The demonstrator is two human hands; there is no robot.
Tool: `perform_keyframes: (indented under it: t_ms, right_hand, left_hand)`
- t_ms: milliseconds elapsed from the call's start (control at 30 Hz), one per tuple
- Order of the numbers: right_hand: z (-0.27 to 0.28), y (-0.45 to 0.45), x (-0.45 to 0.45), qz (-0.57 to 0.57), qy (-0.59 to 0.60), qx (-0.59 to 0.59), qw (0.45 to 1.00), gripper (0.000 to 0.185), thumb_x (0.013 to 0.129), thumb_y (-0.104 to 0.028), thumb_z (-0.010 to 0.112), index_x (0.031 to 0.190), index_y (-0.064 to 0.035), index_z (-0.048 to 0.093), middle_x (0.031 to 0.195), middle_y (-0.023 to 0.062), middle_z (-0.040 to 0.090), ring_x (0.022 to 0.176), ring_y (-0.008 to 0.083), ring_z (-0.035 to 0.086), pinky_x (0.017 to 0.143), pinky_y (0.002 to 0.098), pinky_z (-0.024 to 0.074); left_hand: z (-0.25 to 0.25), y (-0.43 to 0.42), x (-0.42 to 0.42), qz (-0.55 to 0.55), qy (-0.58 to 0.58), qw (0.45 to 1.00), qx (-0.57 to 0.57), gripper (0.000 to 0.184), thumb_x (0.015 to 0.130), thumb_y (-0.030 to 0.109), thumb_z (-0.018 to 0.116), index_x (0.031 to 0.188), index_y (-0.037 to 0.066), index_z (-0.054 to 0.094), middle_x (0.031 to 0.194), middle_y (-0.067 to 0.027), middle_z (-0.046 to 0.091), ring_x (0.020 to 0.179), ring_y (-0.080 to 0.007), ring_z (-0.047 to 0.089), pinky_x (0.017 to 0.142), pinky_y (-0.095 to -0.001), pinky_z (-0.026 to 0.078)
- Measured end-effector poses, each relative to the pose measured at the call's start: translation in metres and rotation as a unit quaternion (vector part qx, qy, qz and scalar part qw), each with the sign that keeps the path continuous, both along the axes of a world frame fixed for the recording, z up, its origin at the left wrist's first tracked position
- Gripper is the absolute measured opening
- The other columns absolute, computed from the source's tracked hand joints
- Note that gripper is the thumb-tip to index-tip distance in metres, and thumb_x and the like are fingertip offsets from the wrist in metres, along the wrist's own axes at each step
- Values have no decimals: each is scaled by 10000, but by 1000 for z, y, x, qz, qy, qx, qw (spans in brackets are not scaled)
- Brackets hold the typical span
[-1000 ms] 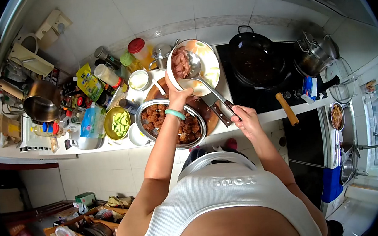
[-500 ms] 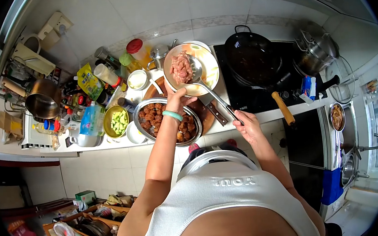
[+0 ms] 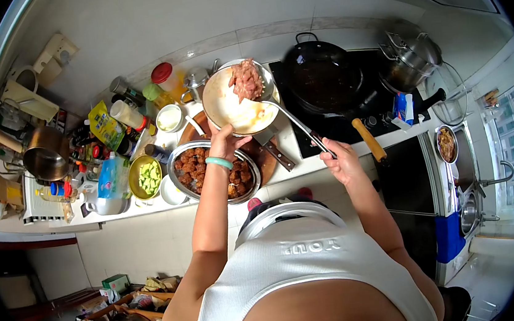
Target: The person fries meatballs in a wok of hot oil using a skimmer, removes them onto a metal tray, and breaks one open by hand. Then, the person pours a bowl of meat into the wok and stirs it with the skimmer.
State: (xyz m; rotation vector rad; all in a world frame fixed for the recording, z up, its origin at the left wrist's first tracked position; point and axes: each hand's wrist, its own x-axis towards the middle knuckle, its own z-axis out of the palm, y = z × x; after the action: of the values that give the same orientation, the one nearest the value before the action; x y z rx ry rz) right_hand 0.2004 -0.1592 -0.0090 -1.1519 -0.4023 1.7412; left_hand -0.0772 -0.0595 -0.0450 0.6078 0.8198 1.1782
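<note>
My left hand [image 3: 224,144], with a green bangle at the wrist, grips the near rim of a white bowl [image 3: 218,105]. Raw sliced meat [image 3: 246,80] sits in a heap at the bowl's far right side. My right hand [image 3: 345,159] is wrapped round the dark handle of a metal ladle [image 3: 292,117], whose head lies in the bowl beside the meat and is partly hidden by it. Below the bowl, an oval steel dish [image 3: 174,179] holds browned chunks [image 3: 192,165]. A knife [image 3: 281,157] rests on a round wooden board [image 3: 266,171], partly covered by the dish and bowl.
A black wok [image 3: 323,80] stands on the cooktop [image 3: 308,146], its wooden handle [image 3: 369,139] pointing towards me. Behind it is a steel pot [image 3: 409,62]. Left are a bowl of green pieces [image 3: 147,177], a white bowl [image 3: 169,117], bottles and a saucepan [image 3: 46,155].
The meat has moved to the bowl's far right side with the ladle. The bowl is tilted more. The counter has shifted left in view as the head turned.
</note>
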Motion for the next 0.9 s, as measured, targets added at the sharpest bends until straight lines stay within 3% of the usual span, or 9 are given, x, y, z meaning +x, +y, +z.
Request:
perform_keyframes:
  t_ms: [33,233,267,400,567,633,800,833,900]
  right_hand:
    - [4,0,6,-5,-3,0,1000,195,859,-214,561,944,-40,587,600,4,470,424,-3,304,347,122,167]
    - [33,1,55,-49,-36,18,998,316,890,-239,501,1080,12,532,602,-30,413,403,-15,257,339,127,144]
    - [31,1,70,-43,-4,18,999,235,864,-211,543,987,-13,569,601,-15,442,404,-2,280,337,123,166]
    - [26,11,113,-75,-26,-17,997,205,841,-212,576,941,-33,575,603,-10,464,403,0,301,332,120,180]
    - [14,28,149,-89,-157,-51,982,176,817,-220,612,859,-55,568,594,-12,472,404,-2,325,332,117,187]
    - [0,39,160,-104,-179,-61,976,177,808,-215,623,854,-53,569,591,-13,477,403,4,332,334,115,190]
    - [-13,52,162,-115,-312,-48,942,179,809,-196,615,797,-19,588,542,-9,487,376,17,347,325,139,210]
    - [-16,56,161,-109,-313,-46,942,179,809,-196,615,797,-19,588,542,-9,487,376,17,347,325,139,210]
    - [-21,63,157,-99,-465,12,880,188,812,-188,609,739,-15,606,513,-10,482,380,27,355,346,169,244]
  left_hand:
    - [-1,0,0,-7,29,1000,7,601,788,158,525,1290,208,199,1210,-130,437,1006,-326,538,709,-438,546]
    - [-16,7,-13,-9,-19,1000,-17,695,731,220,616,1301,170,220,1219,-147,439,1015,-328,533,725,-445,546]
    - [-17,4,-15,6,-4,1000,-10,731,710,230,644,1304,185,220,1235,-148,426,1035,-328,521,732,-450,544]
    - [-14,-6,-24,41,-2,999,-6,707,717,232,641,1301,183,246,1252,-129,411,1064,-328,500,732,-446,545]
    - [-24,-13,-44,53,-19,998,-30,639,744,220,612,1287,133,286,1223,-142,437,1056,-331,504,724,-430,551]
    - [-25,-14,-51,51,-29,998,-23,700,783,169,538,1341,253,122,1271,-156,370,1012,-353,533,657,-412,574]
    - [-26,-23,-66,78,-30,996,-37,681,789,183,536,1343,243,145,1274,-133,377,1011,-339,537,660,-408,572]
    - [-23,-25,-67,85,-9,996,-40,617,788,199,550,1308,180,219,1252,-127,403,1023,-331,528,705,-427,555]
    - [-21,-28,-73,98,11,994,-43,565,787,216,564,1273,117,294,1231,-121,429,1036,-324,519,749,-447,537]
